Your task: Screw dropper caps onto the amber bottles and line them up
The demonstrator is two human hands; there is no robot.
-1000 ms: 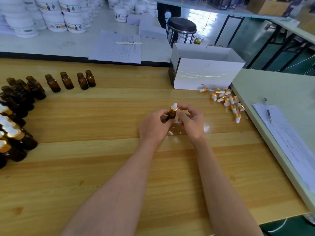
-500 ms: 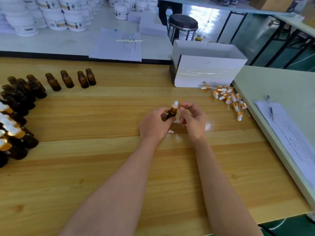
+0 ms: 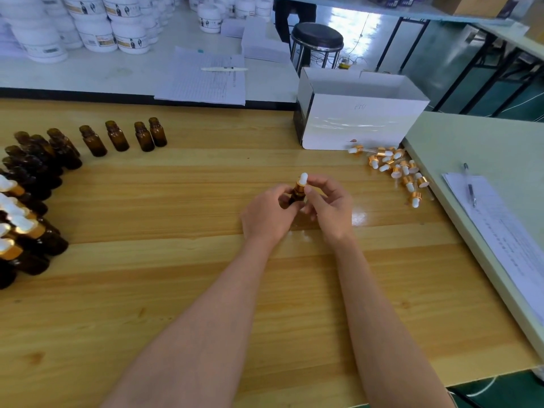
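Left hand [image 3: 269, 216] grips an amber bottle [image 3: 295, 197]; right hand [image 3: 331, 207] pinches its dropper cap [image 3: 301, 182]. Capped bottles [image 3: 20, 231] stand left; uncapped bottles [image 3: 117, 139] and loose caps [image 3: 394, 169] remain.

Small packing workshop. Stacked white labelled plastic jars [image 3: 129, 39] on the white bench [image 3: 88, 78] behind. Rows of small amber glass bottles [image 3: 38, 160] along the left edge of the pale wooden tabletop [image 3: 176, 275]. Loose gold-collared white-bulb dropper caps [image 3: 394, 167] heaped near its right edge. Ruled paper log sheet [image 3: 203, 83] with pen on the bench.
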